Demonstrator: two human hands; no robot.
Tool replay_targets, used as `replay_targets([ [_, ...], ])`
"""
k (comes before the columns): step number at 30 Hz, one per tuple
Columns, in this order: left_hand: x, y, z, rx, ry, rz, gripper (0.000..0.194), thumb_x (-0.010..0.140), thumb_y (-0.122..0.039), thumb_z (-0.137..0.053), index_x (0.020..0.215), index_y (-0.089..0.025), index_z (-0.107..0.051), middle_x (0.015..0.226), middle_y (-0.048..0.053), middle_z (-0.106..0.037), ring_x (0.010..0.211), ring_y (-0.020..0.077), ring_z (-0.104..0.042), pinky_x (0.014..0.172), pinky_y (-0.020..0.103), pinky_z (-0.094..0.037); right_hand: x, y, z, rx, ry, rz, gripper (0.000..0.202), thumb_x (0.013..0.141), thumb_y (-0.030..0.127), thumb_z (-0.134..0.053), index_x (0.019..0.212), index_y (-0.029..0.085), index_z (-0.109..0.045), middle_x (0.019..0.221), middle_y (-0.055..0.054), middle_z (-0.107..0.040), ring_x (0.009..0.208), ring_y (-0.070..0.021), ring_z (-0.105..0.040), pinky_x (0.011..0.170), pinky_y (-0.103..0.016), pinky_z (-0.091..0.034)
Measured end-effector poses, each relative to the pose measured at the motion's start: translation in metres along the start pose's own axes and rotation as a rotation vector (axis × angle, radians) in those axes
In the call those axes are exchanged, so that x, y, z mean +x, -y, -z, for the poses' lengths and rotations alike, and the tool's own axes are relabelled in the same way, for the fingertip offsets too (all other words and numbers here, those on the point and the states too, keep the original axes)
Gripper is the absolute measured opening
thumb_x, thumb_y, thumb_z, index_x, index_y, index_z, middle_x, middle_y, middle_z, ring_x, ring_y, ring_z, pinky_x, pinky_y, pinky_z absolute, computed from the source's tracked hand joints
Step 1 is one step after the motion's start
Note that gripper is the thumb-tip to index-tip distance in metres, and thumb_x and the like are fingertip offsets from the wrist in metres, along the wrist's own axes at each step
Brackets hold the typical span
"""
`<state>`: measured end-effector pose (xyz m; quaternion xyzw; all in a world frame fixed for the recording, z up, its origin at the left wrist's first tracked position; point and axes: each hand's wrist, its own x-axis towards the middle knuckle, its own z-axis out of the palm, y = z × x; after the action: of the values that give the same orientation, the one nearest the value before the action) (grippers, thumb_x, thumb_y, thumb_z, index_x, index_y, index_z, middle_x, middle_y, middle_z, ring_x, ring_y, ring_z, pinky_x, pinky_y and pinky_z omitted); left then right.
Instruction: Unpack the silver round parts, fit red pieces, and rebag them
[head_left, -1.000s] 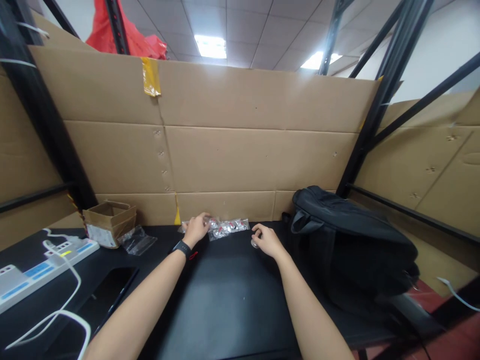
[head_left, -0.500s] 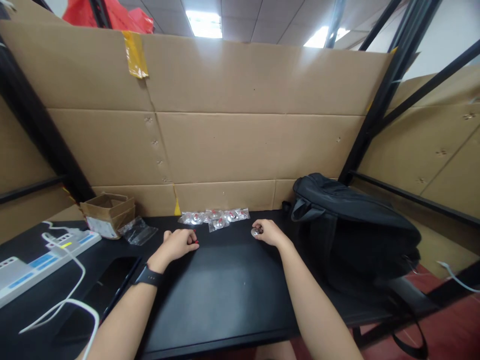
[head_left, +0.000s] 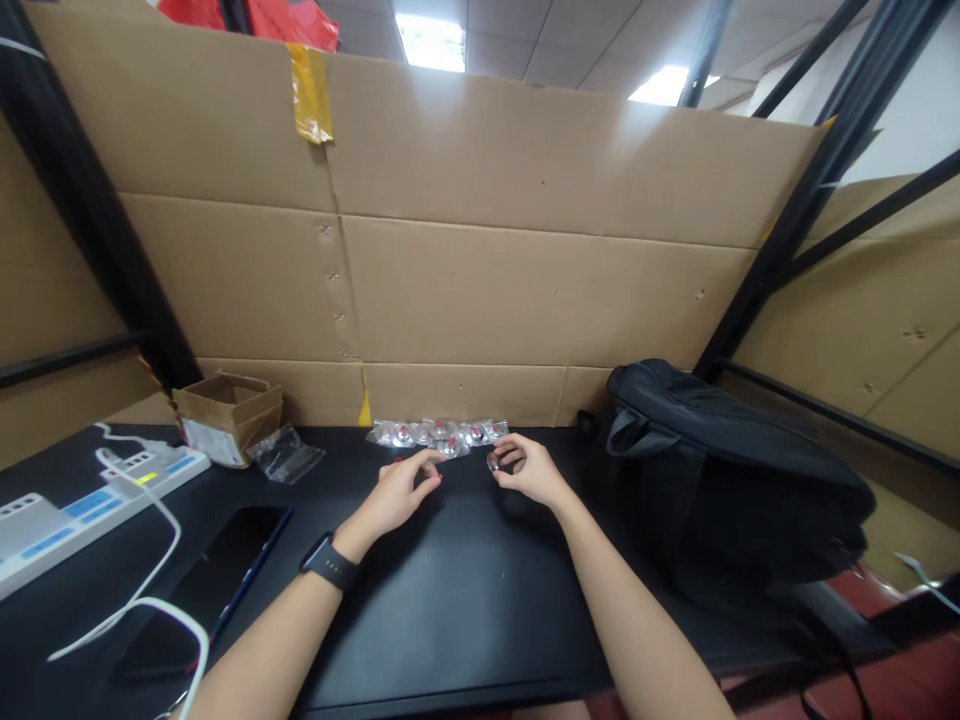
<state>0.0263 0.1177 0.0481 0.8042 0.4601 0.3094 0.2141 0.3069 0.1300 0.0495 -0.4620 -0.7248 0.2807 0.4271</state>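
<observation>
Several small clear packets point(head_left: 405, 434) with round silvery and red contents lie in a row on the black table point(head_left: 465, 600), against the cardboard. My left hand point(head_left: 401, 490), with a dark watch on its wrist, is just in front of them; thumb and index finger are curved and apart, and a bit of red shows by the fingers. A small round shiny disc point(head_left: 493, 461) is held in the fingers of my right hand point(head_left: 529, 470), right of the packets.
A black bag point(head_left: 735, 480) fills the right side. At the left are an open cardboard box point(head_left: 232, 415), a clear plastic bag point(head_left: 287, 455), a white power strip point(head_left: 97, 515) with cables and a dark phone point(head_left: 217, 580). Cardboard panels point(head_left: 465, 290) stand behind.
My left hand has moved right and its thumb and index finger have parted. My right hand has come a little left with the disc, and the hands are closer together. The view has shifted slightly.
</observation>
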Motion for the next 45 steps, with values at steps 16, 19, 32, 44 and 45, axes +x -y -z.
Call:
replay_targets([
  [16, 0.004, -0.007, -0.015, -0.475, -0.156, 0.003, 0.022, 0.08, -0.04, -0.073, 0.079, -0.019, -0.069, 0.085, 0.005, -0.075, 0.084, 0.0206, -0.07, 0.084, 0.033, -0.053, -0.008, 0.03, -0.037, 0.487, 0.049, 0.019, 0.041, 0.066, 0.019, -0.078, 0.104, 0.022, -0.063, 0.109, -0.006, -0.065, 0.095, -0.0184, -0.066, 0.068, -0.025, -0.055],
  [19, 0.003, -0.01, -0.018, -0.485, -0.133, 0.017, 0.022, 0.082, -0.041, -0.072, 0.08, -0.019, -0.069, 0.085, 0.005, -0.075, 0.083, 0.0206, -0.07, 0.082, 0.033, -0.052, -0.009, 0.031, -0.042, 0.495, 0.055, 0.032, 0.041, 0.067, 0.019, -0.078, 0.106, 0.022, -0.063, 0.109, -0.006, -0.065, 0.096, -0.0188, -0.066, 0.07, -0.026, -0.055],
  [32, -0.007, 0.007, 0.012, 0.308, 0.151, -0.16, 0.016, 0.083, -0.032, -0.068, 0.099, -0.029, -0.071, 0.103, 0.001, -0.07, 0.103, 0.0232, -0.059, 0.089, 0.036, -0.03, -0.008, 0.024, -0.041, 0.304, 0.084, 0.041, 0.041, 0.067, 0.016, -0.074, 0.106, 0.02, -0.064, 0.104, -0.007, -0.068, 0.093, -0.0198, -0.068, 0.068, -0.026, -0.053],
  [44, -0.001, -0.007, -0.006, -0.023, 0.02, -0.051, 0.014, 0.092, -0.035, -0.057, 0.089, -0.024, -0.067, 0.09, 0.0, -0.073, 0.086, 0.0186, -0.065, 0.087, 0.033, -0.042, -0.011, 0.031, -0.043, 0.158, 0.052, 0.12, 0.043, 0.066, 0.014, -0.073, 0.108, 0.022, -0.063, 0.108, -0.005, -0.069, 0.093, -0.0195, -0.069, 0.075, -0.028, -0.05],
  [45, 0.0, -0.009, -0.006, -0.111, 0.007, -0.051, 0.015, 0.09, -0.036, -0.06, 0.089, -0.023, -0.067, 0.091, 0.0, -0.074, 0.086, 0.0186, -0.066, 0.086, 0.032, -0.045, -0.012, 0.034, -0.044, 0.162, 0.038, 0.136, 0.043, 0.067, 0.014, -0.073, 0.108, 0.022, -0.063, 0.109, -0.005, -0.069, 0.093, -0.0194, -0.069, 0.074, -0.028, -0.05],
])
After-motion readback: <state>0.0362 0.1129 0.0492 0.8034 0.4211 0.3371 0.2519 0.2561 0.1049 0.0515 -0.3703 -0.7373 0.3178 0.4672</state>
